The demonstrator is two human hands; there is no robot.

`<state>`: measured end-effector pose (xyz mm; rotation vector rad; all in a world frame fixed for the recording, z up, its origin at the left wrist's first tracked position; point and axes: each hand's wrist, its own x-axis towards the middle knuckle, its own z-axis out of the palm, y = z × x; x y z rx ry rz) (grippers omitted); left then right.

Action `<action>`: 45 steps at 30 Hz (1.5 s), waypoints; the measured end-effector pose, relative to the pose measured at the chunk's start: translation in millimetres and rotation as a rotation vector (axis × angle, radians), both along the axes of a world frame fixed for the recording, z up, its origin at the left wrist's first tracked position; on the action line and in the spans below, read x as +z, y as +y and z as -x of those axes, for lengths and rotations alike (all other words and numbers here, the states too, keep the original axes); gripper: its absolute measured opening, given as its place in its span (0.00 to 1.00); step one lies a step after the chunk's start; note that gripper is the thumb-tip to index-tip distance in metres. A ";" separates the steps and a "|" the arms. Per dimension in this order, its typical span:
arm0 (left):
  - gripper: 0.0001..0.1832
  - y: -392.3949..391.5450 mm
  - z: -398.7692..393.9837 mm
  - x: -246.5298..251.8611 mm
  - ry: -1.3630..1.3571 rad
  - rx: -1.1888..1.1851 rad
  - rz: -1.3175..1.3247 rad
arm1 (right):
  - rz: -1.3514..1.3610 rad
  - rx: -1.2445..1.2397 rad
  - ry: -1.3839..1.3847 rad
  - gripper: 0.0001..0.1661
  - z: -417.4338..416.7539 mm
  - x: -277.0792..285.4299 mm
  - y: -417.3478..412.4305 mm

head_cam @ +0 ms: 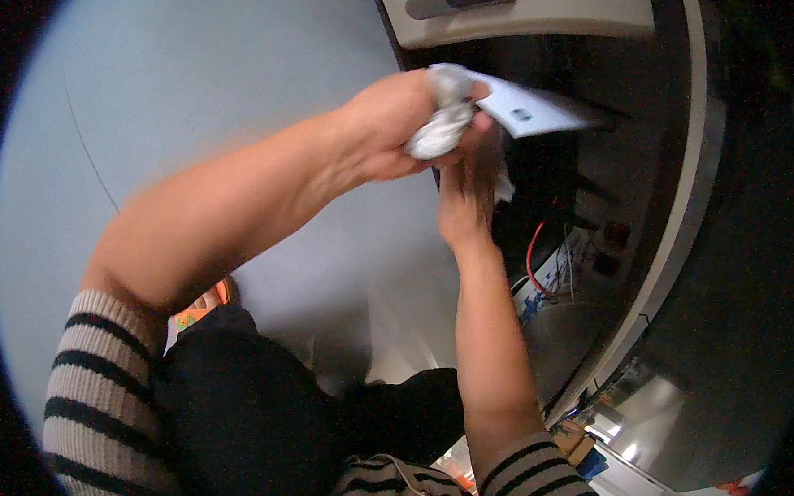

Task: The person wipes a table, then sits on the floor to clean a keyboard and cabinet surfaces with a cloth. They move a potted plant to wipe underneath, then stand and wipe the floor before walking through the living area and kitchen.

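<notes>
My left hand (397, 123) is closed around a crumpled white cloth or paper wad (441, 131), near the upper middle of the view. Beyond its fingers, a flat white card or booklet (524, 110) with a small dark mark juts out to the right, blurred; which hand supports it is unclear. My right hand (468, 197) reaches up just below the left one, its fingers partly hidden behind the left hand. A bit of white material shows beside its fingers. What the right hand grips cannot be seen.
A pale drawer front (526, 19) with a recessed handle lies above the hands. Right of them is a dark recess with a red cable (531, 258), thin wires and a power strip. A curved pale edge (690, 185) bounds it. My knees and a sandalled foot show below.
</notes>
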<state>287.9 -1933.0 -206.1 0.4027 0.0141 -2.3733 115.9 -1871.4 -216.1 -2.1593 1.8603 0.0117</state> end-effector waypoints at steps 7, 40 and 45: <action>0.11 67.7 -81.4 -27.9 -0.197 -0.132 -0.126 | 0.201 -0.059 0.259 0.25 -18.0 -8.9 -97.0; 0.11 97.6 -121.7 -69.6 -0.281 -0.112 -0.036 | 0.209 -0.187 0.030 0.25 18.6 -3.3 -94.1; 0.17 92.6 -127.9 -96.6 -0.199 0.008 0.118 | 0.355 -0.190 0.131 0.21 20.6 0.0 -120.0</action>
